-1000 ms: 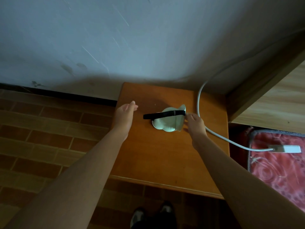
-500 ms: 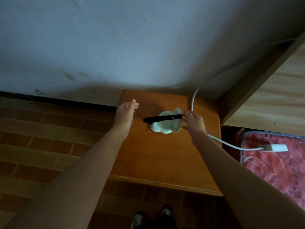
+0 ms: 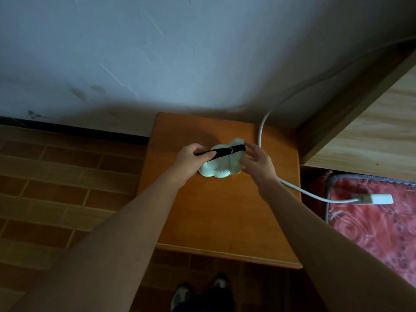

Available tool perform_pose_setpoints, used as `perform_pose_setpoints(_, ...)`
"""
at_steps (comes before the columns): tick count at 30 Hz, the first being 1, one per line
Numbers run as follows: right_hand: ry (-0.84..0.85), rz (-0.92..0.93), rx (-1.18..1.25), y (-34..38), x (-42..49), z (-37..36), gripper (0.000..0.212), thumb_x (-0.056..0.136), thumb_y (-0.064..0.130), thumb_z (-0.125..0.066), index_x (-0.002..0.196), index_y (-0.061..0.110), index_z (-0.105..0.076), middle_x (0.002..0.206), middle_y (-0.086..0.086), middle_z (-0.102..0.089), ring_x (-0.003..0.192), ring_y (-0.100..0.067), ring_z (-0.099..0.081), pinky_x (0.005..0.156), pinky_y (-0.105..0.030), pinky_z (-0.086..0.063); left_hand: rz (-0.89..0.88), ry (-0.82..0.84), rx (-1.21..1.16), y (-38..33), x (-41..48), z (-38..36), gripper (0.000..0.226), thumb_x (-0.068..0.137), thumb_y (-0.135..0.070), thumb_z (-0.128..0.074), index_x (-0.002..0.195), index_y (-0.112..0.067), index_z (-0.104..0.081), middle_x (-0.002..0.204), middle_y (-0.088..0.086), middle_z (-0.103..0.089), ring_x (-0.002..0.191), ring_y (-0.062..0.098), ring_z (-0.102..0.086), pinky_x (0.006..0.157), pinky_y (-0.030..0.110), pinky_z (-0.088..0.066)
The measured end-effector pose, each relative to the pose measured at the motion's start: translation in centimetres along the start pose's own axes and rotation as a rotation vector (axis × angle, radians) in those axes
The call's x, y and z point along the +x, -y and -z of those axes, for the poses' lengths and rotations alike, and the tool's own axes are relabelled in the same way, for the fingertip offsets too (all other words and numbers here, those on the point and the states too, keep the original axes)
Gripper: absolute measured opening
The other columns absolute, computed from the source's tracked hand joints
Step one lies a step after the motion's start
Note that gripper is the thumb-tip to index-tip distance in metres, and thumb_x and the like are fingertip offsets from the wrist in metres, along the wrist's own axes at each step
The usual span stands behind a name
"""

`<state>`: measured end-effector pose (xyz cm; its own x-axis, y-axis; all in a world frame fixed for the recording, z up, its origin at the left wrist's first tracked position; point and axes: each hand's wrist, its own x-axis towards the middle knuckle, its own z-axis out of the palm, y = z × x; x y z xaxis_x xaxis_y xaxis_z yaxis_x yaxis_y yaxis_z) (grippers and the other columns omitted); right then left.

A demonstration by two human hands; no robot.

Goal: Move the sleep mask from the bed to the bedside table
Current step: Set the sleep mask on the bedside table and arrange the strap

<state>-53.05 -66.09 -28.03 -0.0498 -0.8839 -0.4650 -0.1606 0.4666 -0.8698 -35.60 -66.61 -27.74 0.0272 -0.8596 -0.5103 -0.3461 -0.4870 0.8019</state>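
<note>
While the mask (image 3: 221, 167) already lies on the table (image 3: 225, 217), toward its back near the wall, both hands sit at its ends. The strap (image 3: 219, 151) runs left to right across the top; the left hand (image 3: 191, 157) has pinched its left end, fingers closed on it. The right hand (image 3: 258, 162) is half open at the right edge, touching at most. The cable (image 3: 292, 186) passes just beside it.

Sleep mask (image 3: 221, 162) on bedside table (image 3: 225, 212)
</note>
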Motion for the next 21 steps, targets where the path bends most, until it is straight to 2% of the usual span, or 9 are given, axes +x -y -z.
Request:
perform_pose_setpoints(1,0.014,0.012,-0.023,0.1,0.2,0.0,0.055,0.084,0.004,-0.055,0.133,0.024,-0.040,0.131,-0.005,-0.052,0.108,-0.020,-0.055,0.063,-0.018,-0.052,0.000,-0.007,-0.024,-0.1,0.2,0.0,0.023,0.081,-0.034,-0.064,0.095,-0.017,-0.060,0.093,-0.008,-0.061,0.082,0.003,-0.054,0.062,0.015,-0.038)
perform_pose_setpoints(3,0.042,0.038,-0.075,0.1,0.6,0.0,0.067,0.082,0.000,-0.056,0.137,0.030,-0.033,0.133,-0.004,-0.050,0.108,-0.021,-0.056,0.061,-0.018,-0.055,0.005,-0.016,-0.086,-0.1,0.5,0.2,0.019,0.078,-0.034,-0.066,0.084,-0.018,-0.060,0.083,-0.009,-0.061,0.077,0.001,-0.055,0.059,0.017,-0.038)
perform_pose_setpoints(6,0.074,0.062,-0.141,0.2,1.2,-0.2,0.078,0.080,-0.002,-0.059,0.140,0.033,-0.024,0.136,-0.004,-0.047,0.109,-0.020,-0.055,0.059,-0.018,-0.055,0.033,-0.055,-0.194,-0.2,0.8,0.5,0.014,0.078,-0.025,-0.069,0.076,-0.016,-0.058,0.079,-0.004,-0.062,0.077,0.008,-0.059,0.070,0.026,-0.050)
perform_pose_setpoints(8,0.054,0.062,-0.200,0.1,1.4,-0.5,0.076,0.080,0.002,-0.060,0.141,0.028,-0.024,0.137,-0.004,-0.047,0.110,-0.020,-0.055,0.064,-0.021,-0.054,0.068,-0.091,-0.243,0.0,1.0,0.8,0.012,0.079,-0.015,-0.067,0.074,-0.014,-0.056,0.081,-0.001,-0.061,0.083,0.016,-0.060,0.078,0.033,-0.051)
perform_pose_setpoints(11,0.044,0.080,-0.305,0.0,1.8,-1.0,0.066,0.079,0.011,-0.064,0.137,0.021,-0.034,0.137,-0.006,-0.048,0.113,-0.020,-0.053,0.083,-0.036,-0.055,0.097,-0.158,-0.271,0.5,1.4,1.2,0.010,0.082,-0.007,-0.062,0.077,-0.009,-0.053,0.084,0.002,-0.059,0.087,0.019,-0.060,0.074,0.028,-0.052)
perform_pose_setpoints(13,0.086,0.100,-0.346,-0.1,1.9,-1.3,0.067,0.077,0.018,-0.067,0.136,0.025,-0.036,0.138,-0.006,-0.046,0.118,-0.021,-0.049,0.089,-0.039,-0.051,0.096,-0.216,-0.196,1.1,1.6,1.4,0.009,0.083,-0.006,-0.059,0.079,-0.010,-0.053,0.084,0.002,-0.057,0.085,0.018,-0.058,0.074,0.027,-0.050)
perform_pose_setpoints(17,0.258,0.035,-0.276,0.1,2.2,-2.1,0.071,0.074,0.039,-0.070,0.135,0.039,-0.032,0.144,-0.005,-0.036,0.125,-0.026,-0.042,0.092,-0.038,-0.046,0.106,-0.354,-0.029,2.5,2.0,2.4,0.022,0.084,-0.006,-0.058,0.068,-0.016,-0.047,0.074,-0.001,-0.049,0.068,0.009,-0.048,0.060,0.025,-0.041)
perform_pose_setpoints(19,0.292,-0.009,-0.192,0.1,2.3,-2.6,0.059,0.078,0.049,-0.060,0.131,0.042,-0.037,0.143,-0.006,-0.036,0.121,-0.026,-0.043,0.091,-0.037,-0.045,0.132,-0.386,-0.003,3.1,2.1,3.0,0.022,0.084,-0.006,-0.057,0.068,-0.015,-0.045,0.072,-0.001,-0.047,0.065,0.010,-0.045,0.057,0.025,-0.039)
perform_pose_setpoints(21,0.256,-0.036,-0.154,0.0,2.7,-3.1,0.047,0.083,0.051,-0.051,0.128,0.040,-0.042,0.140,-0.007,-0.040,0.119,-0.026,-0.045,0.092,-0.040,-0.046,0.146,-0.393,-0.011,3.6,2.2,3.3,0.017,0.085,-0.005,-0.055,0.073,-0.013,-0.045,0.072,0.000,-0.045,0.064,0.011,-0.044,0.054,0.024,-0.035)
